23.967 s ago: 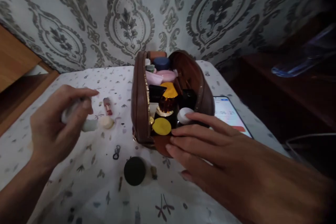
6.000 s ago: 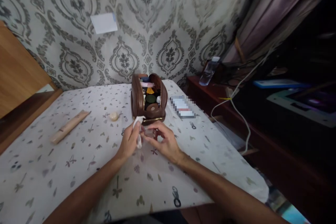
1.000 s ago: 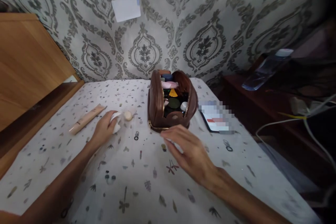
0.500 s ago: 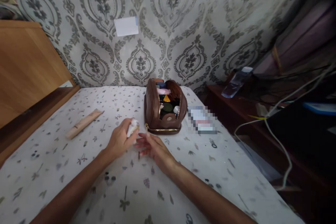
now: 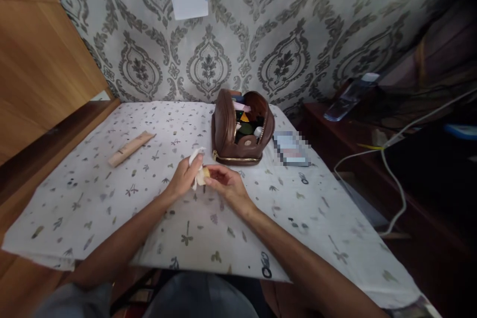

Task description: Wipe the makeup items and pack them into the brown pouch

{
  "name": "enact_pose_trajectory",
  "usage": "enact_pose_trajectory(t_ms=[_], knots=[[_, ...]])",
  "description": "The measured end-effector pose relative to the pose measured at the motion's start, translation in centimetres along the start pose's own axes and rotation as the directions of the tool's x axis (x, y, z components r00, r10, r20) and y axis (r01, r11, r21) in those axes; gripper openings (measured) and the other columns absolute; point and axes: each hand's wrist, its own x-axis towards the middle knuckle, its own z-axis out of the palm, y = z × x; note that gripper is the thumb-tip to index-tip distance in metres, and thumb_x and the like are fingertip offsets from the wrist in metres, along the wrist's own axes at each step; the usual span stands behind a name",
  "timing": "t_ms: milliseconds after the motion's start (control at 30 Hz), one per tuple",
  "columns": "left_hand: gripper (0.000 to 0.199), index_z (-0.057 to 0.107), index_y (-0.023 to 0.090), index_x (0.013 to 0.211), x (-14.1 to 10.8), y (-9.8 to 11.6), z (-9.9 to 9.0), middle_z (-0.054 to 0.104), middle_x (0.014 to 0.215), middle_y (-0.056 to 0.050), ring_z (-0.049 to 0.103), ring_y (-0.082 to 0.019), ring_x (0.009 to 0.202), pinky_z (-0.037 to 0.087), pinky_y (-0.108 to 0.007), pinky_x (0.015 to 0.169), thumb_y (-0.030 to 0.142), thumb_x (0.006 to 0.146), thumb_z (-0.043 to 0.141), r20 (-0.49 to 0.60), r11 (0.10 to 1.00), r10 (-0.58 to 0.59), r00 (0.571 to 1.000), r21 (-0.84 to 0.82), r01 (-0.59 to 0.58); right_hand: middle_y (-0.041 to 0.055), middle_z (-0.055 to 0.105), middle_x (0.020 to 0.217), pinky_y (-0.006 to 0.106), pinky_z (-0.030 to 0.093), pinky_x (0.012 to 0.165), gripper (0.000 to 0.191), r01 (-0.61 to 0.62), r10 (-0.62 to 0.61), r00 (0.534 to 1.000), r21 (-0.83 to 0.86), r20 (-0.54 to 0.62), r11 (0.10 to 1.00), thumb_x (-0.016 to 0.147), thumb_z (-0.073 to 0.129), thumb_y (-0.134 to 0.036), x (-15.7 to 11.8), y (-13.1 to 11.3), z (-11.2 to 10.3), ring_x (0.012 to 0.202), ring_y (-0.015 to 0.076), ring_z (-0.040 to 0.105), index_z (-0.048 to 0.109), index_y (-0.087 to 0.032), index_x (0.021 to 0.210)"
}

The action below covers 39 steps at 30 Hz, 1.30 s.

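Observation:
My left hand (image 5: 184, 177) is closed around a crumpled white tissue (image 5: 194, 160). Against the tissue rests a small pale-yellow container (image 5: 203, 176), its exact kind too small to make out. The fingers of my right hand (image 5: 229, 188) pinch the container's yellow right end. Just beyond both hands stands a brown toiletry bag (image 5: 225, 124), unzipped, with several cosmetics inside. Off to the left of my hands lies a beige tube or slim packet (image 5: 131, 149) on the patterned white cloth (image 5: 149, 223).
A blurred-out phone-like object (image 5: 291, 149) lies to the right of the bag. On the dark side table a clear bottle (image 5: 348, 99) leans near a white cable (image 5: 400, 189). A wooden cabinet (image 5: 48, 59) borders the left side, and patterned wallpaper (image 5: 208, 67) closes off the back.
My right hand has gone from loose, spread fingers to pinching the small pale-yellow container beside the tissue. The camera has tilted down, bringing the near cloth edge into view.

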Motion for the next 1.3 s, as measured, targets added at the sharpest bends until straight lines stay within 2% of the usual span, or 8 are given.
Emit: enact_pose_trajectory(t_ms=[100,233,400,533,700,867,1067,1300], knots=[[0.051,0.053,0.018,0.075,-0.1,-0.2,0.1,0.048,0.056,0.004,0.047,-0.013,0.055,0.039,-0.025,0.055,0.065,0.092,0.04,0.079,0.987,-0.109,0.991,-0.108,0.117,0.0041,0.066,0.1,0.029,0.05,0.075,0.038,0.207,-0.212,0.977,-0.266,0.008,0.942,0.077,0.078,-0.037,-0.4,-0.1,-0.1,0.083,0.0153,0.059,0.069,-0.021,0.11],[0.049,0.057,0.018,0.091,-0.7,0.1,0.8,0.06,0.076,-0.002,0.057,-0.017,0.073,0.046,-0.027,0.068,0.061,0.095,0.034,0.064,0.996,-0.01,0.998,-0.086,0.016,0.0048,0.061,0.1,0.029,0.051,0.07,0.036,0.363,-0.403,0.915,-0.492,0.026,0.792,0.081,0.07,-0.024,-0.6,0.4,-0.3,0.077,0.0148,0.055,0.066,-0.021,0.117],[0.027,0.05,0.021,0.097,-1.7,0.4,1.9,0.063,0.085,-0.003,0.06,-0.019,0.079,0.046,-0.03,0.075,0.047,0.095,0.043,0.097,0.978,0.135,0.986,0.143,-0.148,0.0044,0.056,0.095,0.029,0.05,0.072,0.033,0.34,-0.448,0.894,-0.638,-0.008,0.691,0.078,0.06,-0.009,-0.6,1.0,-0.3,0.078,0.0161,0.054,0.064,-0.018,0.11],[0.033,0.051,0.022,0.084,-1.4,0.1,1.5,0.059,0.074,0.0,0.058,-0.018,0.074,0.045,-0.028,0.072,0.05,0.095,0.039,0.108,0.988,0.098,0.989,0.11,-0.11,0.0042,0.056,0.093,0.029,0.05,0.074,0.017,0.38,-0.391,0.909,-0.678,0.145,0.63,0.083,0.063,-0.014,-1.1,0.9,-0.3,0.079,0.0167,0.053,0.062,-0.018,0.099],[0.057,0.05,0.019,0.059,-0.5,-0.7,0.0,0.053,0.056,0.001,0.052,-0.017,0.06,0.042,-0.028,0.059,0.068,0.087,0.045,0.151,0.992,-0.123,0.981,0.039,0.119,0.0062,0.057,0.102,0.032,0.051,0.083,0.034,0.488,-0.339,0.871,-0.551,0.355,0.677,0.088,0.067,-0.03,-1.6,0.6,-0.5,0.088,0.0176,0.055,0.061,-0.018,0.119],[0.058,0.059,0.018,0.066,-0.5,-1.2,0.5,0.059,0.059,-0.002,0.057,-0.019,0.06,0.044,-0.027,0.053,0.074,0.081,0.049,0.116,0.961,-0.225,0.967,-0.14,0.24,0.0037,0.059,0.104,0.03,0.05,0.081,0.044,0.351,-0.3,0.934,-0.35,0.192,0.869,0.082,0.074,-0.039,-1.7,0.5,0.2,0.089,0.0164,0.057,0.063,-0.022,0.121],[0.059,0.062,0.016,0.111,-1.2,-0.1,1.5,0.071,0.086,-0.006,0.067,-0.023,0.081,0.053,-0.034,0.077,0.066,0.091,0.04,0.007,0.999,-0.035,0.999,-0.036,0.036,0.0,0.059,0.09,0.028,0.048,0.071,0.044,0.117,-0.146,0.969,-0.151,-0.198,0.982,0.075,0.076,-0.042,-1.5,1.5,1.4,0.076,0.0141,0.053,0.055,-0.022,0.107],[0.051,0.057,0.02,0.128,-1.7,-0.3,2.2,0.067,0.126,-0.012,0.063,-0.027,0.117,0.048,-0.041,0.103,0.052,0.093,0.04,0.016,0.95,0.209,0.978,0.234,-0.207,-0.0042,0.056,0.07,0.025,0.044,0.061,0.047,-0.032,0.051,0.985,0.118,-0.163,0.992,0.066,0.08,-0.058,-0.8,1.2,0.9,0.06,0.0106,0.051,0.059,-0.02,0.085]])
